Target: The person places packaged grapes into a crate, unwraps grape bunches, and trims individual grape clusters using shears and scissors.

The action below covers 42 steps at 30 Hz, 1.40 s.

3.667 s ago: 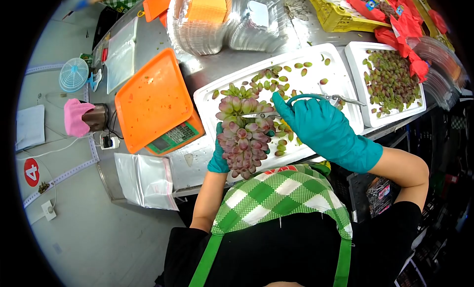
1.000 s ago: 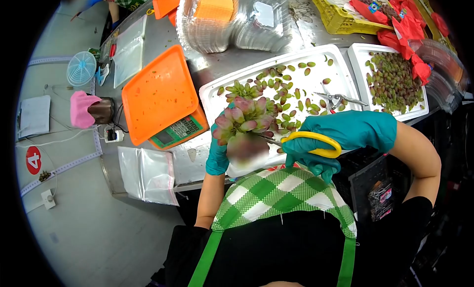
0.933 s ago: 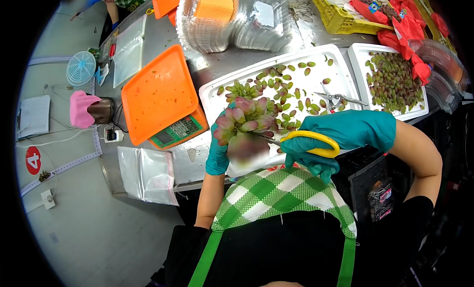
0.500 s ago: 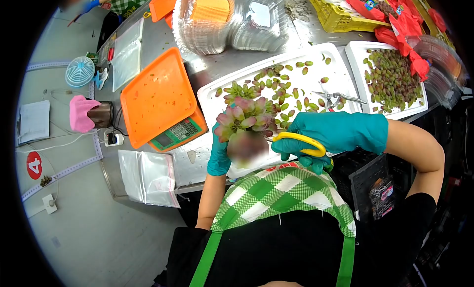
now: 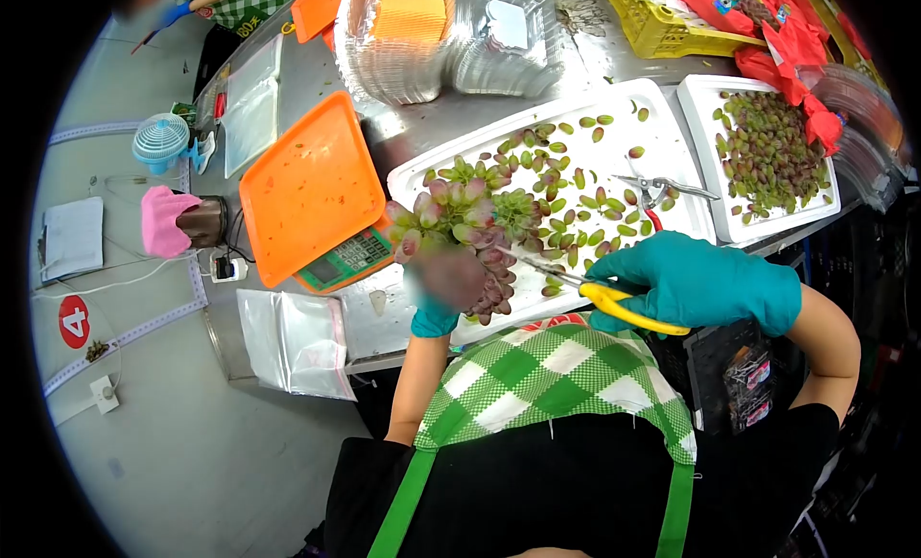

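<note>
My left hand (image 5: 436,320), in a teal glove, holds up a large bunch of grapes (image 5: 459,213), pink-green above and darker red below. Its fingers are mostly hidden behind the bunch, and part of the fruit is blurred. In my right hand (image 5: 715,280), also gloved in teal, is a pair of scissors (image 5: 628,308) with yellow handles. The narrow blades point left, their tips at the bunch's right side. Behind both hands lies a white foam tray (image 5: 676,145) with many loose grapes. Red-handled pruning shears (image 5: 667,188) rest in it.
Right of the tray, a second white box (image 5: 705,155) holds a heap of grapes. An orange scale (image 5: 312,189) stands left. Clear container stacks (image 5: 393,54) and a yellow crate (image 5: 662,40) are behind. Plastic bags (image 5: 293,342) overhang the near edge. Another person's blue-gloved hand (image 5: 176,13) shows far left.
The bunch has shifted left and turned, showing more dark grapes low on its right. My right hand has drawn back to the right, so the scissors' blades now show.
</note>
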### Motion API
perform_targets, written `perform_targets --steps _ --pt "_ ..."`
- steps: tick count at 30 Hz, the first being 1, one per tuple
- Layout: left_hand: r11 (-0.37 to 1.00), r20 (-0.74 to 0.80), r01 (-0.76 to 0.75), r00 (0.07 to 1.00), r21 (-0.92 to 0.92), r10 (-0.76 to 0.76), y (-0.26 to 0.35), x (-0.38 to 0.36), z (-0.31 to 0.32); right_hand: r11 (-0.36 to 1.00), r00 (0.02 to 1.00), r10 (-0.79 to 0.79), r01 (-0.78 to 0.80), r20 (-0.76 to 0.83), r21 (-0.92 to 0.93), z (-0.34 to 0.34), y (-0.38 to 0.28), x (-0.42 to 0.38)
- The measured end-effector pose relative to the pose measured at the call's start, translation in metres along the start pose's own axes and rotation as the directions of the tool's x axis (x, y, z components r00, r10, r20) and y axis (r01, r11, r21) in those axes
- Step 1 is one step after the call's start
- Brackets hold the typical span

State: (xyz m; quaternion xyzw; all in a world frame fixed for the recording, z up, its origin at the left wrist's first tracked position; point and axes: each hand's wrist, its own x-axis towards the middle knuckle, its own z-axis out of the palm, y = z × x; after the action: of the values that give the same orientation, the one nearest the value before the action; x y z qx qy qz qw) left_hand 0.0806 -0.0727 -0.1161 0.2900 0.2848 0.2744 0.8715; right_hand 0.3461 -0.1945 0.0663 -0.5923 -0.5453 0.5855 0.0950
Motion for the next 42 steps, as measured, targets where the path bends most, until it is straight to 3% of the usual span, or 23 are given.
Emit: perform_targets --steps 3,12,24,30,42 --pt "1.0 -0.002 0.016 1.0 -0.025 -0.016 -0.005 -0.001 -0.003 0.992 1.0 -0.006 0.009 0.03 -0.126 0.0 -0.008 0.009" --pt "0.998 0.008 0.043 0.999 -0.053 -0.043 -0.008 0.005 0.003 0.993 0.998 -0.009 0.016 0.059 -0.12 0.003 -0.01 0.019" --pt "0.995 0.0 0.047 0.999 -0.088 -0.047 -0.003 0.009 -0.008 0.832 0.997 -0.082 0.068 -0.001 -0.55 -0.006 -0.02 0.02" --pt "0.994 0.005 0.054 0.999 -0.096 -0.053 -0.002 0.009 -0.009 0.746 0.991 -0.132 0.077 -0.034 -0.661 -0.009 -0.027 0.022" --pt "0.995 0.003 0.047 0.999 -0.086 -0.047 -0.003 0.011 -0.007 0.75 0.992 -0.126 0.074 -0.032 -0.658 -0.009 -0.031 0.029"
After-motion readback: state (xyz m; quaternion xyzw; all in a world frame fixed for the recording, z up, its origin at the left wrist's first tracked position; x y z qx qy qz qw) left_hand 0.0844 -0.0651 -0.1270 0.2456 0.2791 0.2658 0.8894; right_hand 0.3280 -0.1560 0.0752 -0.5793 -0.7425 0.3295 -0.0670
